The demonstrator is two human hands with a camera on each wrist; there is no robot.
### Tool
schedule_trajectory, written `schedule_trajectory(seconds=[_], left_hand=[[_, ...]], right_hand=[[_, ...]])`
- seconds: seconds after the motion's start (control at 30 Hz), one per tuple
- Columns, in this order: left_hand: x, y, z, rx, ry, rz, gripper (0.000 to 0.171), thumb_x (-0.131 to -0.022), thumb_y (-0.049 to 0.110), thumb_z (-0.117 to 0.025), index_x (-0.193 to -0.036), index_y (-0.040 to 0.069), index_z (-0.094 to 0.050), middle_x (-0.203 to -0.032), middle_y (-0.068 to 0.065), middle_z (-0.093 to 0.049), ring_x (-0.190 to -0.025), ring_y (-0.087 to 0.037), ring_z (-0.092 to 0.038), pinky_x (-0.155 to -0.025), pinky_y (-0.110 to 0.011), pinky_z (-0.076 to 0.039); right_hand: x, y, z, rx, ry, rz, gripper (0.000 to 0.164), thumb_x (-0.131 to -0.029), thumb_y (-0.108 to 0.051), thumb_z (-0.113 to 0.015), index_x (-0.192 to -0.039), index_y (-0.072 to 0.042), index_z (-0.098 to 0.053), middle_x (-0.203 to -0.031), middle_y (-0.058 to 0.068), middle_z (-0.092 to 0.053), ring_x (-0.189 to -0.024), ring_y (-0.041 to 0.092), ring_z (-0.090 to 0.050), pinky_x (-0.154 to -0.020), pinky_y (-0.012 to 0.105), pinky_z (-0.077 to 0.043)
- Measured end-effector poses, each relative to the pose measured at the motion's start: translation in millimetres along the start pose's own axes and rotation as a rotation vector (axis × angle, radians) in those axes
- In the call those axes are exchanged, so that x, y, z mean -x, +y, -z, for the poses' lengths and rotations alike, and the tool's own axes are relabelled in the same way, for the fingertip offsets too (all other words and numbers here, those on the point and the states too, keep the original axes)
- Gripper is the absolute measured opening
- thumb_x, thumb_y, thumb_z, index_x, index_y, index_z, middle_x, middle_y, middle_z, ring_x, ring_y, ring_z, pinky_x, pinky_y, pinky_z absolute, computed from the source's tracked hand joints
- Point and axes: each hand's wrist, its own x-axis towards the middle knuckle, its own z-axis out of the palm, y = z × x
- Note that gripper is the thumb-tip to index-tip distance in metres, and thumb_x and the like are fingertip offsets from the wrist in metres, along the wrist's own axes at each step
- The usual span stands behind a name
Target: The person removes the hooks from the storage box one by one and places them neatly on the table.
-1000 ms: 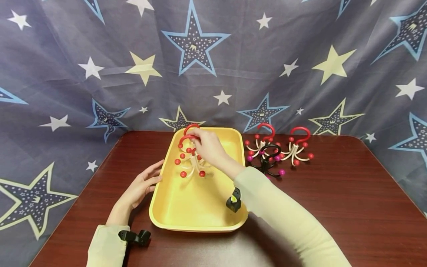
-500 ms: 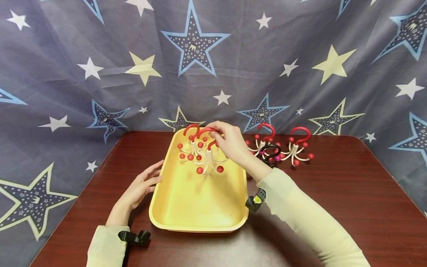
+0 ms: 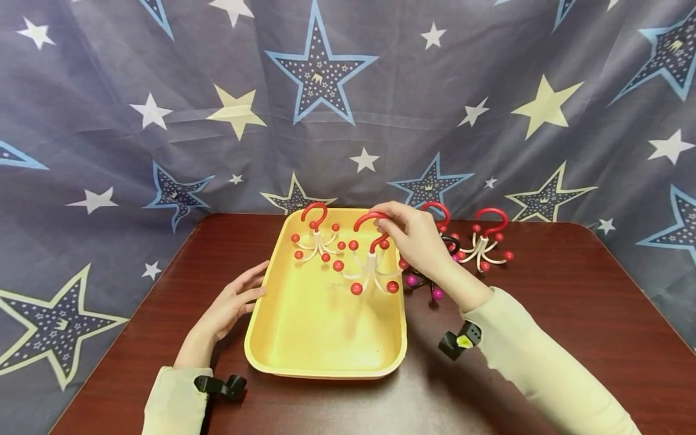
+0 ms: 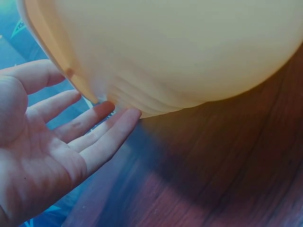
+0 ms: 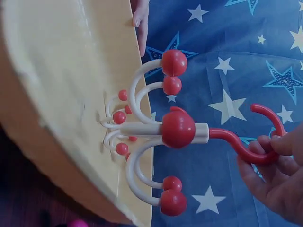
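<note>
The right hand (image 3: 421, 238) pinches the red hook of a white-armed hanger (image 3: 372, 262), shifted rightward since the earlier frames to the tray's right side. The left hand (image 3: 228, 311), fingers extended, touches the yellow tray (image 3: 326, 344). Red-and-white hangers number four: one held, one inside, two on the table (image 3: 554, 344). The right arm partly hides one black hanger (image 3: 431, 286).

The right grip (image 3: 418, 240) has carried its red-hooked hanger (image 3: 372, 262) rightward across the yellow tray (image 3: 321, 338).
</note>
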Motion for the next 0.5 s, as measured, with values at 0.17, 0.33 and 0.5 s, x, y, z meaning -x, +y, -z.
schedule_trajectory(seconds=[0.17,0.33,0.5], left_hand=[[0.2,-0.3,0.2,0.003,-0.005,-0.006,0.059,-0.093,0.014,-0.051,-0.145,0.014,-0.024,-0.140,-0.027,-0.032,-0.106,-0.016,-0.058,-0.079,-0.031,-0.051],[0.3,-0.5,0.2,0.002,-0.003,-0.008,0.059,-0.093,0.014,-0.051,-0.145,0.014,-0.024,-0.140,-0.026,-0.033,-0.105,-0.015,-0.058,-0.079,-0.031,-0.051],[0.2,-0.3,-0.1,0.003,-0.002,-0.006,0.059,-0.093,0.013,-0.051,-0.145,0.013,-0.024,-0.140,-0.027,-0.032,-0.105,-0.016,-0.058,-0.079,-0.031,-0.051]], right_hand=[[13,2,15,0.020,-0.016,-0.035,0.018,-0.088,-0.014,-0.059,-0.104,-0.013,-0.066,-0.089,-0.001,-0.069,-0.073,0.009,-0.063,-0.061,0.021,-0.049],[26,7,28,0.062,-0.012,-0.061,0.018,-0.088,-0.017,-0.060,-0.104,-0.017,-0.067,-0.089,-0.002,-0.068,-0.070,0.009,-0.062,-0.058,0.021,-0.047],[40,15,39,0.094,0.013,-0.066,0.019,-0.087,-0.016,-0.061,-0.105,-0.017,-0.067,-0.088,-0.003,-0.069,-0.071,0.010,-0.061,-0.059,0.018,-0.044]])
